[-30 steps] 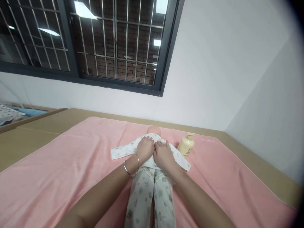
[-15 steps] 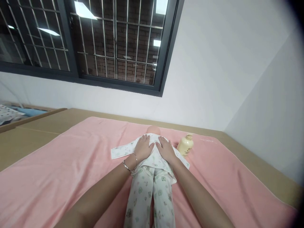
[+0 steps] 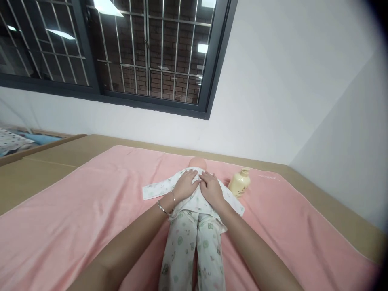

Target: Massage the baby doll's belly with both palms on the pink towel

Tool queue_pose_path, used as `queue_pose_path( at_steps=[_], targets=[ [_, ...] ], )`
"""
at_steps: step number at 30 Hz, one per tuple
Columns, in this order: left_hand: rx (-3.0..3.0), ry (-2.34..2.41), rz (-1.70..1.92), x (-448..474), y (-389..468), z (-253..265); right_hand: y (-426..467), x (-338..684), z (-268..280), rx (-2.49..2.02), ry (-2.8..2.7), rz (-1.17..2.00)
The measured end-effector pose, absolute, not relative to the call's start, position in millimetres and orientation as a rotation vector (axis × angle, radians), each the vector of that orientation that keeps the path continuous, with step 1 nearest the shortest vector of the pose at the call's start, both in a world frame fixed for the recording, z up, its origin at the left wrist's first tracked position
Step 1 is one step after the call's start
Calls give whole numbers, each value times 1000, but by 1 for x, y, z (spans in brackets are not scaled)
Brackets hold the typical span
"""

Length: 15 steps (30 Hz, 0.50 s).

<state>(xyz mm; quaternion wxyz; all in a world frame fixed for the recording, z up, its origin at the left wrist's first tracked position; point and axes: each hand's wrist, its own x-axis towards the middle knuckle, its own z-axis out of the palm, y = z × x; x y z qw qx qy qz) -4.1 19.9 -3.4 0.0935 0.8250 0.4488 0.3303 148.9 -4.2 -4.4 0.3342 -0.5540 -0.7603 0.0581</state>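
Observation:
A baby doll point(image 3: 197, 163) lies stretched out on a pink blanket point(image 3: 100, 194), the rounded top of its head at the far end. It wears a white patterned top point(image 3: 196, 202) and matching trousers point(image 3: 182, 242). My left hand point(image 3: 185, 186) rests flat on the upper left of the top, fingers pointing inward. On the upper right my right hand point(image 3: 211, 190) lies flat too, its fingertips close to those of the left. Neither hand grips anything. Beside the doll's right-hand sleeve stands a pale yellow pump bottle point(image 3: 240, 184).
The blanket covers a tan padded surface point(image 3: 327, 194) that meets a white wall point(image 3: 260, 89). A dark-framed window point(image 3: 209, 97) with metal bars is above. At far left, dotted and blue cloths point(image 3: 15, 139) lie beyond a raised edge.
Both hands have turned slightly inward on the doll's top, and their fingertips are closer together. The view has shifted a little; the bottle and doll stay in place.

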Motion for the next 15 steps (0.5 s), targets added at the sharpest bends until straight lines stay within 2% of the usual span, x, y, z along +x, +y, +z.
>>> queue_pose_path(
  at_steps=[5, 15],
  targets=[
    [2356, 1527, 831, -6, 29, -18, 12, 162, -22, -1443, -1927, 215],
    [2360, 1567, 809, -5, 26, -19, 14, 162, -25, -1567, -1934, 162]
  ],
)
